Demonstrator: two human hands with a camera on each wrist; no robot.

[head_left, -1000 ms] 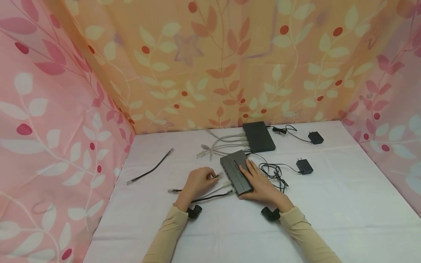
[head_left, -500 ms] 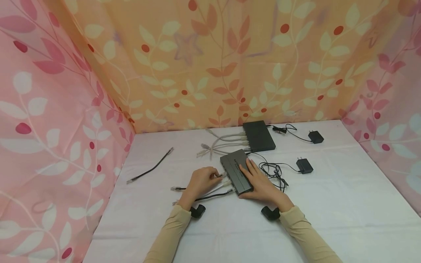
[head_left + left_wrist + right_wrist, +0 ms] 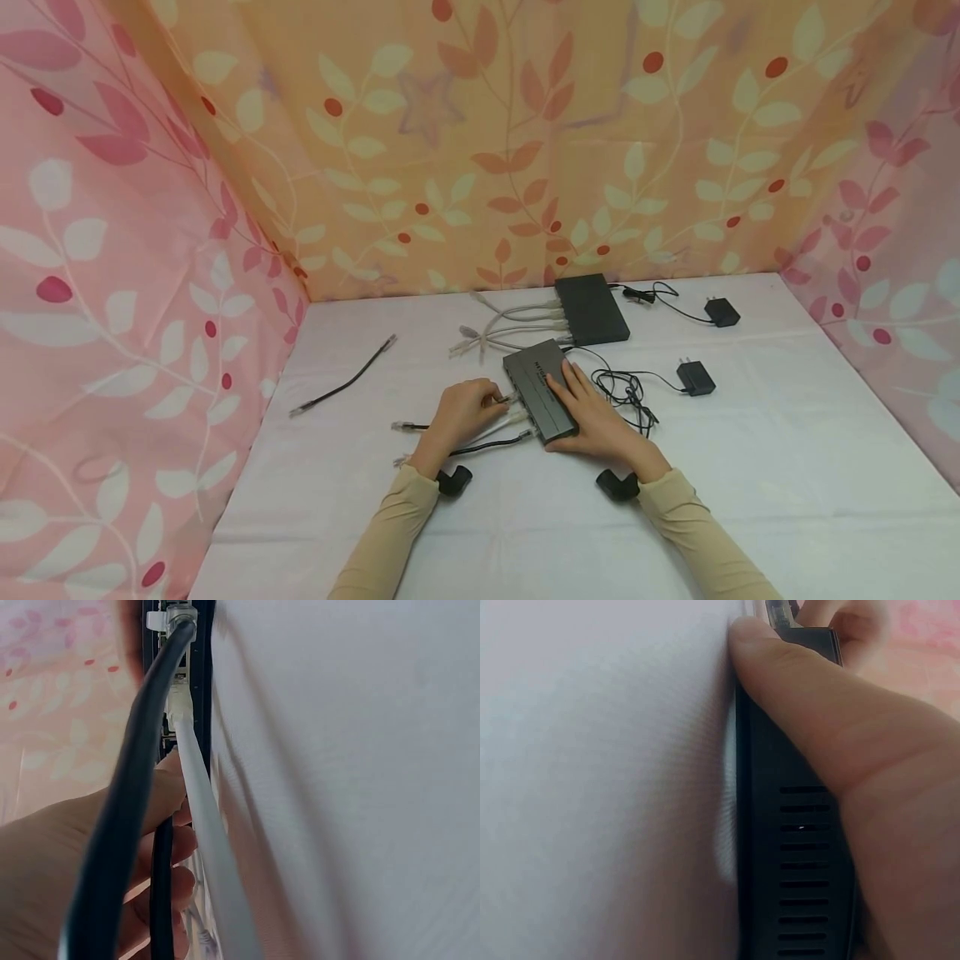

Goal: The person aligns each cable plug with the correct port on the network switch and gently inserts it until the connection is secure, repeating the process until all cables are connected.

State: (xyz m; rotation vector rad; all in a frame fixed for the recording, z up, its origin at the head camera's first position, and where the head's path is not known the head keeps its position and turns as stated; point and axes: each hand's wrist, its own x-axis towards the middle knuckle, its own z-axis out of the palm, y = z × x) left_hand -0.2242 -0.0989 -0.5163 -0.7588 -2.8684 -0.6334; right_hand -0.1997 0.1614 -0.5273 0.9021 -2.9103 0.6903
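Note:
My left hand [image 3: 461, 412] pinches a black Ethernet cable [image 3: 161, 892] near its plug, at the port side of a grey network switch [image 3: 537, 390]. Fingertips hide the plug, so how far it sits in the port I cannot tell. Beside it, a white cable [image 3: 214, 847] and another black cable [image 3: 124, 795] are plugged into the same row. My right hand [image 3: 596, 421] rests on the switch with its fingers extended across the top. Its thumb [image 3: 795, 682] lies along the vented near end [image 3: 802, 855].
Behind is a black box [image 3: 592, 310] with several grey cables [image 3: 517, 315]. A loose black cable [image 3: 345, 385] lies left. Two power adapters, the nearer [image 3: 696, 378] and the farther [image 3: 722, 312], lie right, beside tangled cord [image 3: 626, 396]. Patterned cloth [image 3: 450, 167] walls the table.
My left hand has moved right, bringing the cable's plug from just off the switch up to its port side. In the last half second it has barely shifted. My right hand stays on the switch.

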